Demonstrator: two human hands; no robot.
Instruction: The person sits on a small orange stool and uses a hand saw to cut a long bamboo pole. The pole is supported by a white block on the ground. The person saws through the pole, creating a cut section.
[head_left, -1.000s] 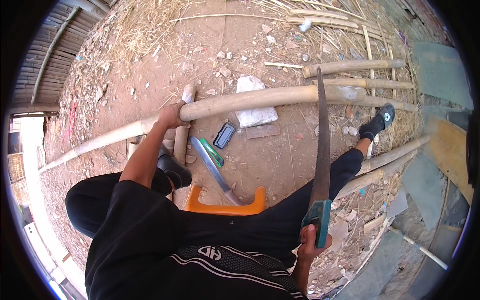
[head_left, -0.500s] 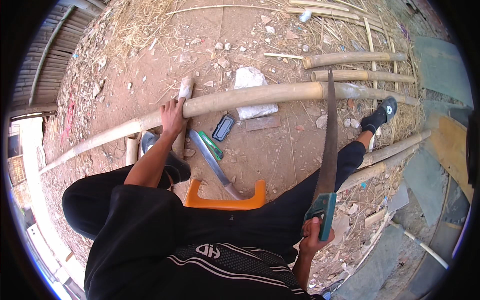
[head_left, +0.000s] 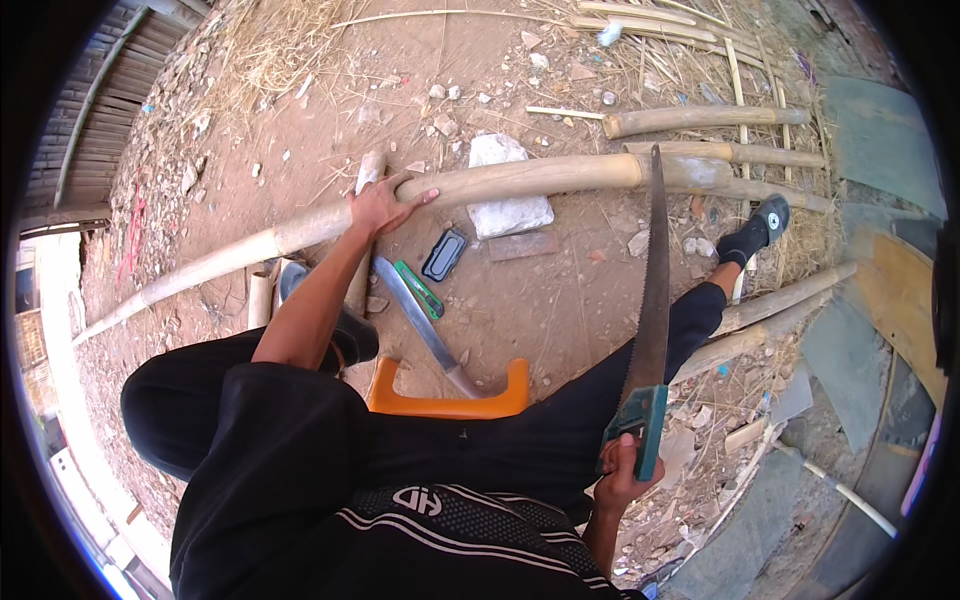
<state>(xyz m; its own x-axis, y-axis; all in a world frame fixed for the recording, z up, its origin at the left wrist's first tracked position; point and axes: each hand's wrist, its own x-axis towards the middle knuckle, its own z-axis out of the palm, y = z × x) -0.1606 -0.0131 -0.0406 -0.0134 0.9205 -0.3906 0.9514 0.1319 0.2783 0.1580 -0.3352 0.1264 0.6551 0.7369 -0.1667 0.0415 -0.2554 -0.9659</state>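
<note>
A long bamboo pole [head_left: 530,178] stretches across the view from the left side to the right. Around it, left of its middle, my left hand [head_left: 378,208] is closed, with the thumb lying along the pole toward the right. My right hand [head_left: 624,480] grips the green handle of a handsaw [head_left: 652,290]. The saw's blade points away from me, and its tip overlaps the pole in view; whether it touches cannot be told. Under the pole lie a white stone block [head_left: 510,215] and a short bamboo piece [head_left: 371,170].
On the ground between my legs are a curved machete-like blade [head_left: 410,305], a green cutter knife [head_left: 418,290] and a dark case [head_left: 445,255]. An orange stool [head_left: 450,405] is beneath me. More bamboo lengths [head_left: 700,121] lie at right, near grey sheets [head_left: 885,140].
My left hand has shifted right along the pole and its thumb now stretches out. The pole's right part has moved slightly farther away, covering the end of another bamboo. The saw stays nearly still.
</note>
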